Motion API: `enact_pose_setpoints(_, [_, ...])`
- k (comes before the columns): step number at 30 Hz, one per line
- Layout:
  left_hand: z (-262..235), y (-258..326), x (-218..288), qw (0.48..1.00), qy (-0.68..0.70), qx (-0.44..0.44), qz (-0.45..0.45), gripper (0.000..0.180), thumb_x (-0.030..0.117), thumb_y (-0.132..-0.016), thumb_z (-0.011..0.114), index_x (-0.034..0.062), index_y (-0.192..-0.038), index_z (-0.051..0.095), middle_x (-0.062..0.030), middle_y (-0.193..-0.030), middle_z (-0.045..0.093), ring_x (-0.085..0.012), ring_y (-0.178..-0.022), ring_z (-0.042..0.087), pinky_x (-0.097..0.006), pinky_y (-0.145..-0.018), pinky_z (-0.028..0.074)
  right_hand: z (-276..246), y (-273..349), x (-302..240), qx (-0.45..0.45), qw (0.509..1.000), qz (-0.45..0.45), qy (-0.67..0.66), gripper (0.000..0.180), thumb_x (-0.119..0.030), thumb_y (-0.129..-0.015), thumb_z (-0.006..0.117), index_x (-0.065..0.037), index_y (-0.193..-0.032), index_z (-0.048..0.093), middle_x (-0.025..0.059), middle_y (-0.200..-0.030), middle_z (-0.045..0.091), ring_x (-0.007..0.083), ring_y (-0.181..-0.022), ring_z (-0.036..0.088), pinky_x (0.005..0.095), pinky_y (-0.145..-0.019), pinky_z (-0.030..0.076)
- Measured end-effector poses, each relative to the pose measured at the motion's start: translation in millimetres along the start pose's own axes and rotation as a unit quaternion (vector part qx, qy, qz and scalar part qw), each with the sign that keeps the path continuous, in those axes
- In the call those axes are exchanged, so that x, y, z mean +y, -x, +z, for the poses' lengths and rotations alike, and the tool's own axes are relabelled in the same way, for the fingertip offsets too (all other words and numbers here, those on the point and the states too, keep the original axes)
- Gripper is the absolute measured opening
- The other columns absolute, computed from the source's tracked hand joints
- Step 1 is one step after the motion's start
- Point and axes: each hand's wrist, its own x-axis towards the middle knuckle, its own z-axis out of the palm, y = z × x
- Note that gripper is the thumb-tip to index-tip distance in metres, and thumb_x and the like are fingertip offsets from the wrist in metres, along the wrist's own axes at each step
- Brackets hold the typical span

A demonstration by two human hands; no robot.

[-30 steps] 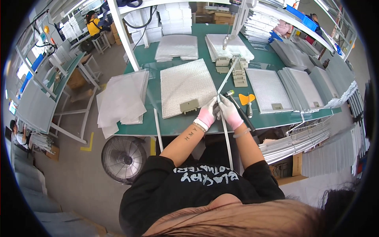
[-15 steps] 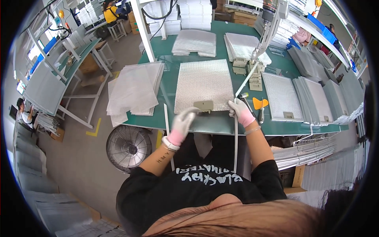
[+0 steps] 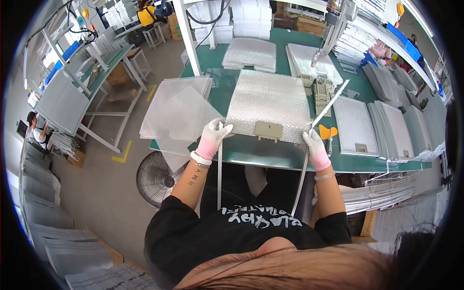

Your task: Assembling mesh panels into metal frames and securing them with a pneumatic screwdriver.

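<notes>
A silver mesh filter panel (image 3: 270, 104) with a beige latch (image 3: 268, 130) at its near edge lies on the green workbench (image 3: 263, 157). My left hand (image 3: 211, 137), in a white and pink glove, grips a long pale strip (image 3: 219, 179) at the panel's near left corner; the strip hangs down over the bench edge. My right hand (image 3: 315, 146), gloved the same way, holds a second long strip (image 3: 319, 118) at the panel's near right corner. That strip slants up to the right and hangs down below the bench.
Stacked clear sheets (image 3: 179, 108) lie left of the panel. More mesh panels (image 3: 355, 125) sit to the right and at the back (image 3: 251, 53). An orange tool (image 3: 328, 132) and a beige parts rack (image 3: 321, 92) are near my right hand. A floor fan (image 3: 157, 176) stands below left.
My hands have parted from the middle of the bench edge to the panel's two near corners, each taking one strip. The view has shifted closer to the panel.
</notes>
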Motion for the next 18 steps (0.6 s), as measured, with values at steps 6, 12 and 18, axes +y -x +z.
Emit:
enact_pose_setpoints(6, [31.6, 20.1, 15.1, 0.992, -0.014, -0.006, 0.127, 0.044, 0.003, -0.097, 0.050, -0.0048, -0.138, 0.036, -0.0065, -0.114, 0.060, -0.0113, -0.103, 0.059, -0.031, -0.096, 0.050, -0.4, 20.1, -20.7, -0.006, 0.998, -0.055, -0.004, 0.032, -0.013, -0.099, 0.047, 0.001, -0.128, 0.046, 0.0041, -0.115, 0.059, 0.0089, -0.093, 0.056, 0.0285, -0.083, 0.051])
enact_pose_setpoints(12, [26.2, 43.1, 36.0, 0.989, 0.120, -0.059, 0.056, 0.038, 0.005, -0.098, 0.046, -0.0044, -0.134, 0.038, -0.0093, -0.118, 0.057, -0.0141, -0.108, 0.058, -0.033, -0.096, 0.047, 5.6, 43.0, -33.6, 0.017, 0.991, -0.111, 0.080, 0.032, -0.009, -0.097, 0.050, 0.000, -0.128, 0.048, 0.0006, -0.106, 0.059, 0.0058, -0.083, 0.051, 0.0206, -0.075, 0.043])
enact_pose_setpoints(18, [12.1, 41.6, 28.7, 0.990, 0.056, -0.038, 0.125, 0.026, 0.014, -0.101, 0.045, -0.0017, -0.121, 0.046, -0.0077, -0.111, 0.057, -0.0134, -0.105, 0.056, -0.033, -0.096, 0.047, 25.3, 31.5, -35.5, 0.014, 0.984, -0.113, 0.133, 0.037, -0.007, -0.096, 0.050, 0.005, -0.130, 0.045, 0.0041, -0.113, 0.058, 0.0077, -0.098, 0.051, 0.0236, -0.090, 0.041])
